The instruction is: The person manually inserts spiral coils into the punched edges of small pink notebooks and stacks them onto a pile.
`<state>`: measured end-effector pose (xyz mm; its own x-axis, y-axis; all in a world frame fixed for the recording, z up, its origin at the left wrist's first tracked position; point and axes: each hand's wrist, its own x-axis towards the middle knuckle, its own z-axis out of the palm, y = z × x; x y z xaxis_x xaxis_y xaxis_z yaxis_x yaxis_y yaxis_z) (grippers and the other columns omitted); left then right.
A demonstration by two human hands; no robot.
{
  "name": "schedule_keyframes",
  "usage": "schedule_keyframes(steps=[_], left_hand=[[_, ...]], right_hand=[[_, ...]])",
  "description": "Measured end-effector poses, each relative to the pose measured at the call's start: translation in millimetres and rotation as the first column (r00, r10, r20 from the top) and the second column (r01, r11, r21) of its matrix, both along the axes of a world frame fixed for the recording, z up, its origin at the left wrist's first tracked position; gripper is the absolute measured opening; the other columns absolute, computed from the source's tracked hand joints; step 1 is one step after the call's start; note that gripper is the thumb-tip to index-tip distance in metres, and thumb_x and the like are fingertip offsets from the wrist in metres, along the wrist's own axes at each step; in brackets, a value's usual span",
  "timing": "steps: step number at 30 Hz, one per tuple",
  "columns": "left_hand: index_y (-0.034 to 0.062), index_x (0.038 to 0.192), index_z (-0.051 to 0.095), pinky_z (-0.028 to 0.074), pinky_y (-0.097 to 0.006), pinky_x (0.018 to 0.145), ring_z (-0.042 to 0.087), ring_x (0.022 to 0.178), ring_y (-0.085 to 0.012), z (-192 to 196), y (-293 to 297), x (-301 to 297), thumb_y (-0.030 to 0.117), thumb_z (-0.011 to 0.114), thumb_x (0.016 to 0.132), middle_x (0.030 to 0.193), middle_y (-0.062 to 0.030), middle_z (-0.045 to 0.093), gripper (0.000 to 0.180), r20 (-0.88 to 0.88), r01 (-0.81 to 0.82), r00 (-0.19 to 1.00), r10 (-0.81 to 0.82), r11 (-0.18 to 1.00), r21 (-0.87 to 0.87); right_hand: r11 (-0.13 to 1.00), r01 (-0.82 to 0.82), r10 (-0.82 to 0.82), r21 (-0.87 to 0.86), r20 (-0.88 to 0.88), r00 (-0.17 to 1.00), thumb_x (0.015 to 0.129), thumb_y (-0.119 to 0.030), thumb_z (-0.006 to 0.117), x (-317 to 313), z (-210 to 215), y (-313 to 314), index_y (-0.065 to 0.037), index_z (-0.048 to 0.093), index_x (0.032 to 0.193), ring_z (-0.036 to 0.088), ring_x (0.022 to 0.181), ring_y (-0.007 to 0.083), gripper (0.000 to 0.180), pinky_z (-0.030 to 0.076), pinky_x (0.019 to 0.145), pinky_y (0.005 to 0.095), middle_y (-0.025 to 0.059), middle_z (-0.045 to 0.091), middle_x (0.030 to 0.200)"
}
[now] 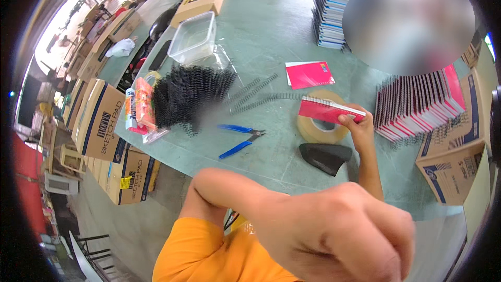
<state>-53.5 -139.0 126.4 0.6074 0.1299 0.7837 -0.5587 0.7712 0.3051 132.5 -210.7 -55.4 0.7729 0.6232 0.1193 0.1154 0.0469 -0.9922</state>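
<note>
Pink-covered spiral notebook (pixel 331 109) is pinched in right hand (pixel 359 126), thumb on the lower edge, fingers behind; grip clamped on it. Arm extended up from 6 o'clock, wrist straight, notebook held just above a tape roll (pixel 319 128) on the green worktop (pixel 271 36).

Left hand (pixel 339 230) fills the frame at 5 o'clock, very close to the camera, blurred. Fingers curled into a loose fist, knuckles toward the lens, elbow bent at 7 o'clock above an orange sleeve (pixel 203 250). Can't tell whether it holds anything.

Around the notebook:
- Black wedge-shaped item (pixel 324 156) at its 6 o'clock, beside the forearm.
- Blue-handled pliers (pixel 241 139) at 9 o'clock, jaws pointing right.
- Loose wire coils (pixel 255 94) at 10 o'clock; beyond them a black pile of binding coils (pixel 190 91).
- Flat pink card (pixel 309 74) at 12 o'clock.
- Fanned row of pink-covered bound notebooks (pixel 417 107) at 3 o'clock.

Packages:
- Clear plastic tub (pixel 193 36), empty-looking, at frame 11 o'clock.
- Flat brown carton (pixel 200 2) behind it, with a small picture label on the lid.
- Tall stack of blue-edged books (pixel 334 5) at 12 o'clock.
- Brown carton with blue print (pixel 451 169) at 3–4 o'clock, off the worktop edge.
- Brown cartons with blue stripe and lettering (pixel 102 120) stacked on the floor at 9 o'clock; one carries a yellow sticker.
- Orange-and-white plastic packet (pixel 141 107) at the worktop's left edge.
</note>
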Motion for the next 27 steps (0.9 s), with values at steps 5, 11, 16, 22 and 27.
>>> schedule_keyframes(steps=[5, 11, 16, 22, 27], left_hand=[[-0.0015, 0.082, 0.068, 0.05, -0.021, 0.055, 0.061, 0.061, -0.0167, 9, 1, -5, 0.017, 0.066, 0.08, 0.076, -0.01, 0.061, 0.018, -0.035, 0.181, 0.983, -0.179, 0.982, 0.048], [0.0043, 0.086, 0.057, 0.045, -0.039, 0.074, 0.054, 0.092, -0.0308, -21, 13, 18, 0.013, 0.059, 0.071, 0.094, -0.0154, 0.057, 0.017, 0.435, -0.515, 0.857, 0.275, 0.435, 0.739], [0.0071, 0.099, 0.058, 0.041, -0.042, 0.084, 0.055, 0.096, -0.0322, -97, 116, 72, 0.006, 0.069, 0.065, 0.1, -0.0113, 0.058, 0.036, 0.608, -0.431, 0.413, 0.678, -0.443, 0.786], [0.005, 0.095, 0.057, 0.041, -0.039, 0.076, 0.056, 0.084, -0.0285, -124, 136, 74, 0.014, 0.065, 0.074, 0.09, -0.0097, 0.059, 0.024, 0.53, -0.322, 0.518, 0.672, -0.42, 0.848], [0.0056, 0.09, 0.059, 0.04, -0.038, 0.072, 0.056, 0.078, -0.0272, -109, 122, 72, 0.02, 0.059, 0.082, 0.078, -0.0083, 0.059, 0.016, 0.617, -0.486, 0.399, 0.678, -0.415, 0.769]], right_hand=[[1.0, -0.025, 0.025, 0.011, 0.012, 1.0, 0.076, -0.011, 0.072, -2, 1, 4, 0.001, 0.064, 0.095, 0.056, 0.074, 0.0089, 0.024, 0.045, 0.069, 0.0232, 0.0032, 0.065, 0.083], [0.999, -0.036, 0.036, 0.001, 0.044, 0.998, 0.074, -0.012, 0.073, -1, 13, -6, 0.004, 0.063, 0.099, 0.06, 0.083, 0.012, 0.031, 0.047, 0.075, 0.0253, 0.0068, 0.066, 0.091], [0.995, -0.094, 0.098, -0.028, 0.156, 0.983, 0.074, -0.007, 0.072, -3, 27, 1, 0.001, 0.064, 0.104, 0.06, 0.089, 0.012, 0.031, 0.047, 0.08, 0.0255, 0.008, 0.067, 0.098], [0.996, -0.083, 0.082, 0.022, 0.037, 0.996, 0.076, -0.004, 0.069, -10, 24, 4, 0.0, 0.067, 0.1, 0.059, 0.087, 0.01, 0.025, 0.047, 0.079, 0.0237, 0.007, 0.067, 0.098], [0.998, -0.058, 0.057, 0.006, 0.041, 0.998, 0.077, -0.004, 0.068, -14, 23, 6, 0.0, 0.067, 0.1, 0.06, 0.089, 0.0112, 0.024, 0.047, 0.08, 0.0243, 0.0077, 0.067, 0.099]])
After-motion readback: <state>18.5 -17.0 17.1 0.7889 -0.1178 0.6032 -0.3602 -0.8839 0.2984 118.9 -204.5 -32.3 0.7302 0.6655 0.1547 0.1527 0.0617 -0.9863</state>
